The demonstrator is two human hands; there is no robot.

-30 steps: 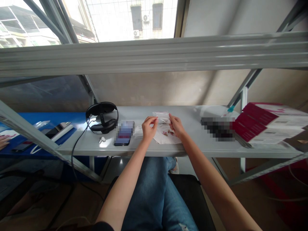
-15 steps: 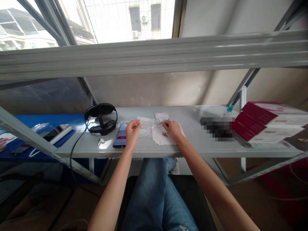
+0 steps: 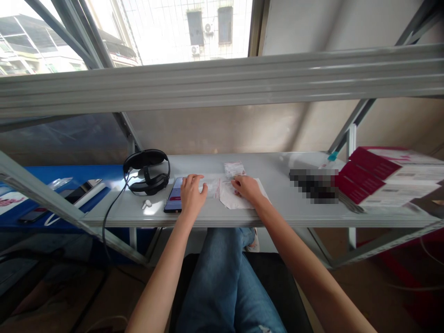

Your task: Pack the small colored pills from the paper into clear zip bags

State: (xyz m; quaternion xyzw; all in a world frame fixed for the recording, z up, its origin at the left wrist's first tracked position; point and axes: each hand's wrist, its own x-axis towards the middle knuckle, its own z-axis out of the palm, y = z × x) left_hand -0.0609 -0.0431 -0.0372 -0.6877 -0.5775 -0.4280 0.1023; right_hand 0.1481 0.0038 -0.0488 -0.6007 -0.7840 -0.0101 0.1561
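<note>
Fingers apart, my left hand (image 3: pixel 193 194) rests over the edge between a phone (image 3: pixel 173 199) with a lit screen and a clear plastic bag (image 3: pixel 211 186) lying flat. It holds nothing that I can see. On a white sheet (image 3: pixel 231 199), my right hand (image 3: pixel 246 187) is curled with its fingertips pressed together near the small reddish bits there; whatever it pinches is hidden. Just beyond those fingers lies a small clear packet (image 3: pixel 233 168) with a pinkish edge.
A black headset (image 3: pixel 147 173) with a cable and a white earbud (image 3: pixel 147 204) sit on the left of the grey shelf (image 3: pixel 280 203). Red and white boxes (image 3: pixel 381 180) stand at the right. A thick grey rail (image 3: pixel 222 83) crosses above the shelf.
My left hand has let go of the clear bag, which now lies flat, and its fingers have spread. My right hand has shifted slightly toward me over the reddish bits.
</note>
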